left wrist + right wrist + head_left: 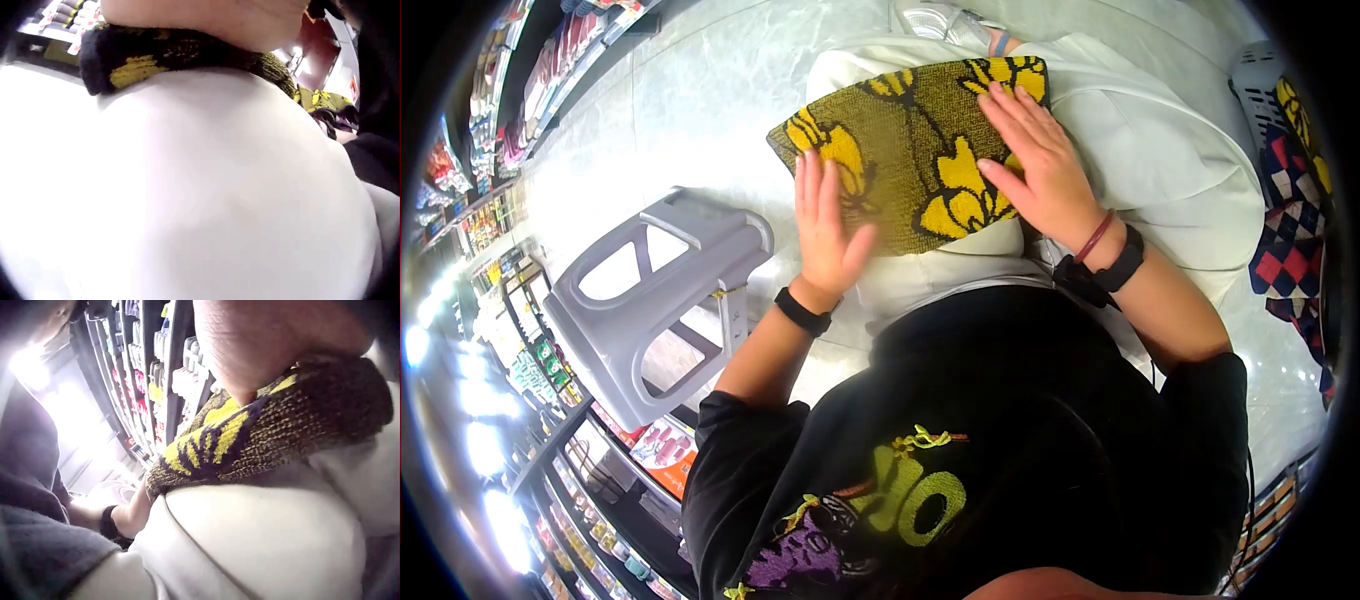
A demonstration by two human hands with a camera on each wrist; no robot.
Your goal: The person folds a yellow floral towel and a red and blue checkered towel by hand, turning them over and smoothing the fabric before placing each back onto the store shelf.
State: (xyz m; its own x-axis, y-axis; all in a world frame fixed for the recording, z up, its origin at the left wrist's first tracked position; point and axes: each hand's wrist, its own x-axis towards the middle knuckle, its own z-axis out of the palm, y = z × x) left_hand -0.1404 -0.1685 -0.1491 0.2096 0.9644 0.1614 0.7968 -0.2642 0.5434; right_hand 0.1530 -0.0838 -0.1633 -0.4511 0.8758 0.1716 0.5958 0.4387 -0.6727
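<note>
A folded yellow-and-black knitted cloth (pixel 890 160) with a flower pattern lies across the seated person's lap, over white trousers. My left hand (pixel 830 220) rests flat on its left edge, fingers straight and thumb spread inward. On the right part of the cloth lies my right hand (pixel 1045 170), palm down, with straight fingers over the flowers. In the left wrist view the cloth (pixel 134 72) shows as a thick layer beneath the hand (pixel 206 19). The right wrist view has the cloth's (pixel 250 431) rounded fold draped over the trousers, under the hand (pixel 275 344).
A grey plastic step stool (pixel 600 300) stands on the tiled floor at the left. Shop shelves (pixel 580 500) with goods line the left side. At the far right are a grey basket (pixel 1255 80) and argyle-patterned knitwear (pixel 1290 250).
</note>
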